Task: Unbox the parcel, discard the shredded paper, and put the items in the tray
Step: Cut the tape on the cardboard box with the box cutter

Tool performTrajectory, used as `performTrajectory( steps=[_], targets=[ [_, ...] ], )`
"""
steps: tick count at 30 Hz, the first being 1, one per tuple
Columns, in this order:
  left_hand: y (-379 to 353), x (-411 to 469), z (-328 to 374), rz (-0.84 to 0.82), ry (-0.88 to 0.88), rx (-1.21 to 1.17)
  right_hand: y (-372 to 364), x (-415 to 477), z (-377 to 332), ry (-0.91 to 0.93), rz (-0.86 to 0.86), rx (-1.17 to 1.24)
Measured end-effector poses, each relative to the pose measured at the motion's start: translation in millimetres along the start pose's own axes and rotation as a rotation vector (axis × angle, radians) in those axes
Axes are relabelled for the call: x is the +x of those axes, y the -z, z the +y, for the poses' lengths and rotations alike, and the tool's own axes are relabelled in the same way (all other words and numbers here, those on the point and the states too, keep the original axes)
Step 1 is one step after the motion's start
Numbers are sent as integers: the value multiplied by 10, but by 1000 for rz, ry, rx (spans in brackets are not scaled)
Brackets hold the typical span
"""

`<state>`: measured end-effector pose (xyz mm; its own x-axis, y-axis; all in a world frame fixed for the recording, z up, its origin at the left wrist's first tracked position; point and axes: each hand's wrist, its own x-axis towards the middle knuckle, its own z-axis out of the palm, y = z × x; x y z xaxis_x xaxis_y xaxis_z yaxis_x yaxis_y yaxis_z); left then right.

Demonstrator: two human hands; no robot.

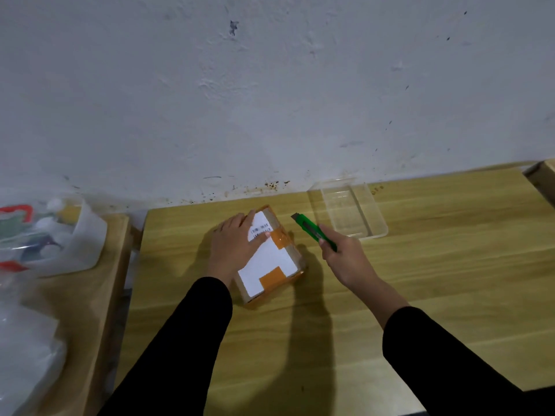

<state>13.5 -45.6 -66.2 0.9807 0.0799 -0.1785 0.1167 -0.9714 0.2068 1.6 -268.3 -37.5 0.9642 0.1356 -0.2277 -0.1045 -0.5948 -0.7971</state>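
Note:
A taped cardboard parcel point(274, 259) with a white label lies closed on the wooden table point(420, 280), near its middle. My left hand point(234, 241) rests flat on the parcel's left and far part, with straight fingers on the label. To the right of the parcel, my right hand point(345, 255) grips a green utility knife point(312, 231), whose tip points up and left towards the parcel's far right corner without touching it. A clear plastic tray point(348, 211) stands empty behind the knife, close to the wall.
A second wooden surface point(90, 295) at the left carries plastic bags point(42, 235) with coloured contents. A gap separates it from the table. A brown box corner point(540, 175) shows at the far right edge. The white wall point(270, 85) runs behind.

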Motion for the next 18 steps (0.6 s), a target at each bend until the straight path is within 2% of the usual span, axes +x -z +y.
performTrajectory(
  steps=[3,5,9,18],
  targets=[
    [35,-5,-43,101,313,-166,12,36,-25,5,-4,-15],
    [37,-72,-117,124,426,-235,28,37,-37,14,-4,-26],
    [-82,-377,-164,157,443,-358,47,-41,-54,31,5,-68],
    [-201,-946,280,238,533,-515,121,-328,-38,17,49,-141]
  ],
)
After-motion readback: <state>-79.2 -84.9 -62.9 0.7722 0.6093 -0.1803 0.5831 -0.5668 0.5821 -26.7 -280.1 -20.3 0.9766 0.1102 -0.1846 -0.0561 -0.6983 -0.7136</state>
